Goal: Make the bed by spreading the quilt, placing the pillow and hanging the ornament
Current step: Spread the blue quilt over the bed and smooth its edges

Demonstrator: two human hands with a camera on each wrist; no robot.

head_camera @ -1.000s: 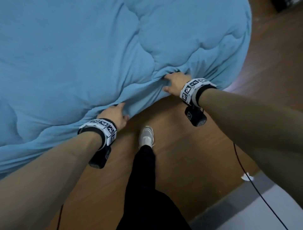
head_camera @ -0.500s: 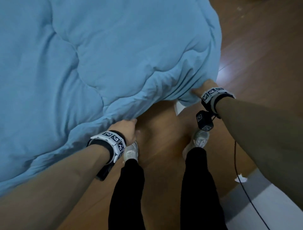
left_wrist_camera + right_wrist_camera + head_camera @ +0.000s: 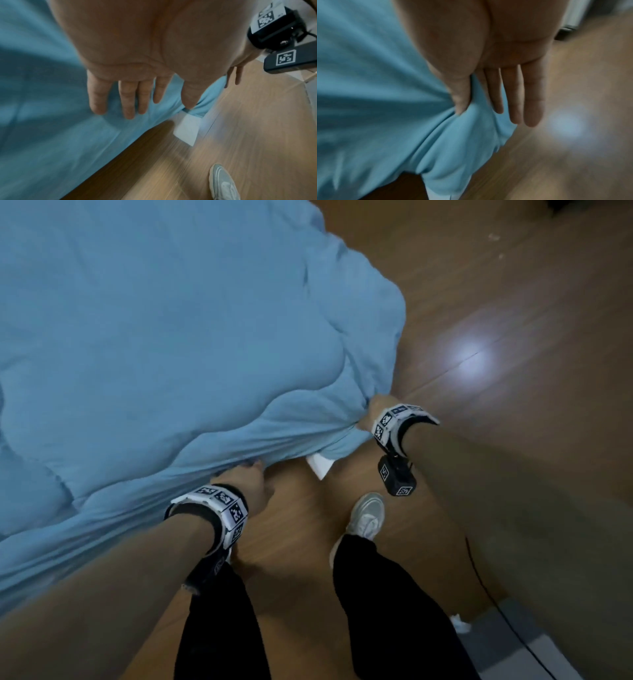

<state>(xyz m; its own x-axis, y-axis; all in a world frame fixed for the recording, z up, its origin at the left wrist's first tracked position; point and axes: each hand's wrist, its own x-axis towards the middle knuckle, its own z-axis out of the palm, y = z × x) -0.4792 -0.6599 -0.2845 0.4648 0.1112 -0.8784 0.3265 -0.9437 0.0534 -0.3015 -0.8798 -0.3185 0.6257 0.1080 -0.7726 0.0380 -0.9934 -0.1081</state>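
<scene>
The blue quilt lies bunched across the left and top of the head view, its corner hanging over the wooden floor. My right hand holds that corner. In the right wrist view the thumb pinches the quilt against the fingers, and tight folds run out from the pinch. My left hand is at the quilt's near edge. In the left wrist view its fingers are straight and spread over the quilt, gripping nothing. A white label hangs under the corner. No pillow or ornament is in view.
The wooden floor fills the right side, with a bright light spot on it. My legs in black trousers and a pale shoe stand close to the quilt's edge. A thin black cable runs to a grey mat at the bottom right.
I have stepped to the right along the quilt's edge. The right hand has slid to the corner and still grips it. The left hand has let go and its fingers are straight.
</scene>
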